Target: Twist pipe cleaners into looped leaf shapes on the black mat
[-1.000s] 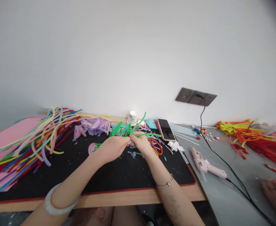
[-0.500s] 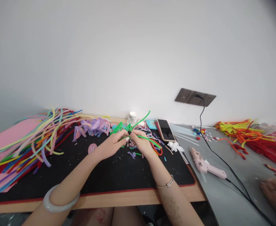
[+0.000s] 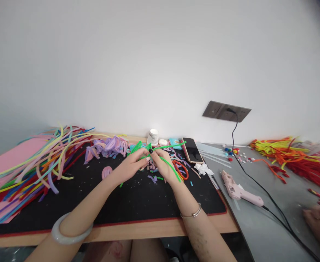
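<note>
Where the left hand (image 3: pixel 130 164) and right hand (image 3: pixel 163 169) meet, fuzzy green stems (image 3: pixel 173 145) are pinched above the black mat (image 3: pixel 132 203) | long axis crosswise, one tip rightward toward the glossy phone (image 3: pixel 194 152), another slanting nearward | looped lilac bundle (image 3: pixel 113 146) off left

A pale wall (image 3: pixel 149 65) fills the far side, brightest near its middle, a socket panel (image 3: pixel 221 110) at right. A wooden table (image 3: pixel 138 231) stands left of a grey table (image 3: pixel 258 227).
</note>
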A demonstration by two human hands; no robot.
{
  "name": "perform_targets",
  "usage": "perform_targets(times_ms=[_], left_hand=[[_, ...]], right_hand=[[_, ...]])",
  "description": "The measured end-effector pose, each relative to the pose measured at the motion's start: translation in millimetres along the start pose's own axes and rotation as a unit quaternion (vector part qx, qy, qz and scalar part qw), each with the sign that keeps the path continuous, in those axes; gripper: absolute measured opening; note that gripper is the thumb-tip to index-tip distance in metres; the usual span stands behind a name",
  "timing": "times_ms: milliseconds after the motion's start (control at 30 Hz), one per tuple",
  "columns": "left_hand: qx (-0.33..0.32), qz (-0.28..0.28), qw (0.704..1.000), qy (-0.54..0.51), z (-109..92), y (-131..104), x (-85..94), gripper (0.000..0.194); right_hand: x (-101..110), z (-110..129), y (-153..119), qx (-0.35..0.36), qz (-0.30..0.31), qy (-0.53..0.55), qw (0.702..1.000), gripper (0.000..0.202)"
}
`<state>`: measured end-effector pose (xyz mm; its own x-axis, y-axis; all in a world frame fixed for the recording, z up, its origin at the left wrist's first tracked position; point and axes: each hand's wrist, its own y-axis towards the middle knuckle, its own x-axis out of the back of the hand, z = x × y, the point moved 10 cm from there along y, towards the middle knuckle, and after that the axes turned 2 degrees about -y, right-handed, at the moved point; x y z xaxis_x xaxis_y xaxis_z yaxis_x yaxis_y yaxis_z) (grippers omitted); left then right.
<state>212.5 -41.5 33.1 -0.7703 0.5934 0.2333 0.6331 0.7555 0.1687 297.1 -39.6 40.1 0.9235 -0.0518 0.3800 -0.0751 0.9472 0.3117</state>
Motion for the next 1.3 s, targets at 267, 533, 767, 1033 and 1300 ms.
perform_targets(times_ms=[267,533,767,1033,1300], left_hand=[[0.045,0.088,0.995,-0.012,14,-6,-19.9,0.023],[0.035,-0.018,0.999,-0.002,15,1,5.6,0.034],[0.06,-0.109,0.978,-0.165,27,1,15.7,0.029],[0.045,-0.158,0.964,-0.211,26,-1,25.6,0.025],[0.053,-0.122,0.97,-0.202,24,1,19.0,0.024]], right_hand=[[-8,16,-3,0.039,0.078,0.009,0.996,0.031],[-10,16,-4,0.045,0.101,0.034,0.993,0.039],[-3,17,-4,0.059,0.036,0.005,0.998,0.038],[5,21,-7,0.074,-0.017,-0.028,0.997,0.036],[14,8,-1,0.039,-0.055,0.028,0.997,0.037]])
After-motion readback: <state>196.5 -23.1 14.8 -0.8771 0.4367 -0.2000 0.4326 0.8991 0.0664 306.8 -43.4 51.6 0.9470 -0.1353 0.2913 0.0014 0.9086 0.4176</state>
